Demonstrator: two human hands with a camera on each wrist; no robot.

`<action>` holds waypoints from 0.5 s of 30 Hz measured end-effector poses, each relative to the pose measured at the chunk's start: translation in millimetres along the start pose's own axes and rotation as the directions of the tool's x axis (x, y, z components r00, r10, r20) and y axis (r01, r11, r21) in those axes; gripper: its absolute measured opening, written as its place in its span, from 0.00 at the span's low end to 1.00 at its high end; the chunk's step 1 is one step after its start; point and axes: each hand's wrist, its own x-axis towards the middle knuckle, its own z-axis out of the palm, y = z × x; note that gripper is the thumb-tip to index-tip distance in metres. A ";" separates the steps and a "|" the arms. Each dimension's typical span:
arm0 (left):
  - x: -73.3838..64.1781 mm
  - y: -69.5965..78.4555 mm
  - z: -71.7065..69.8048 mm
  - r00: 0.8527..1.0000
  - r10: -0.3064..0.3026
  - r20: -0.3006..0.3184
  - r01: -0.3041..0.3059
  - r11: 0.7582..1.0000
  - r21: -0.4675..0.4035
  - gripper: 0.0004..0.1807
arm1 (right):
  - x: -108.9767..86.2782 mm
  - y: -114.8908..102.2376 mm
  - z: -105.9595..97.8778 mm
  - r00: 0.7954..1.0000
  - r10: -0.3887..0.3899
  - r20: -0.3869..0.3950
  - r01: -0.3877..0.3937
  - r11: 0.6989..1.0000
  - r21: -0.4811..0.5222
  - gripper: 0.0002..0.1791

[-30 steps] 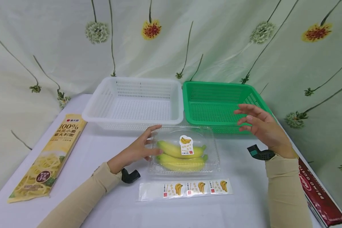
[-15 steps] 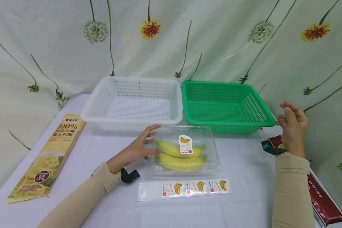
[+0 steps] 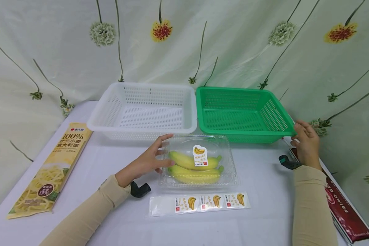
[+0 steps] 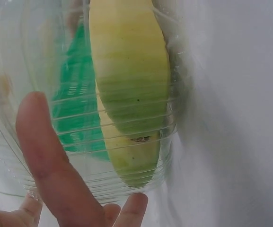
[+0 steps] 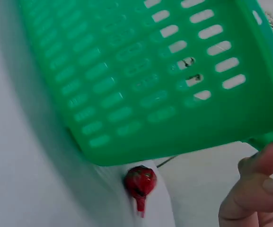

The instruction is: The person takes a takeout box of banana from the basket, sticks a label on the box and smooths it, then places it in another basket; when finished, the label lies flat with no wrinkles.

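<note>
My left hand (image 3: pixel 141 165) holds the left end of a clear plastic clamshell box (image 3: pixel 216 145), thumb and fingers set round its side. Two yellow-green bananas (image 3: pixel 193 175) lie inside, and a banana sticker (image 3: pixel 201 156) sits on the lid. At the near right corner of the green basket (image 3: pixel 249 137), my right hand (image 3: pixel 308 147) grips the rim; in the right wrist view the thumb (image 5: pixel 268 158) meets that corner, while part of the hand is cut off. A strip of banana stickers (image 3: pixel 209 203) lies in front of the box.
Beside the green basket stands a white basket (image 3: pixel 141 136). A yellow spaghetti pack (image 3: pixel 53 167) lies at left, a dark red PRIMO GUSTO pack (image 3: pixel 345 208) along the right table edge. A small red wrapped ball (image 5: pixel 140 182) lies by the green basket.
My right hand has moved from over the green basket out to the right, then down and back onto its corner. The left hand and the box have stayed put.
</note>
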 end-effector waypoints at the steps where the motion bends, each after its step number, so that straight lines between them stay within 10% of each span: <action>1: 0.2 -0.1 -0.1 1.000 0.001 0.001 -0.001 1.000 -0.001 0.54 | 0.1 2.5 -0.7 0.999 0.009 0.047 -0.009 1.000 0.009 0.10; 5: 0.7 -0.5 -1.0 1.000 0.005 0.007 -0.005 1.000 -0.002 0.54 | 0.8 13.0 0.2 0.989 0.041 0.142 -0.050 0.997 0.059 0.14; 15: 0.1 0.8 -3.4 1.000 0.019 0.018 -0.018 0.999 -0.044 0.53 | 0.8 25.0 11.2 0.999 0.017 0.045 -0.020 0.998 0.062 0.12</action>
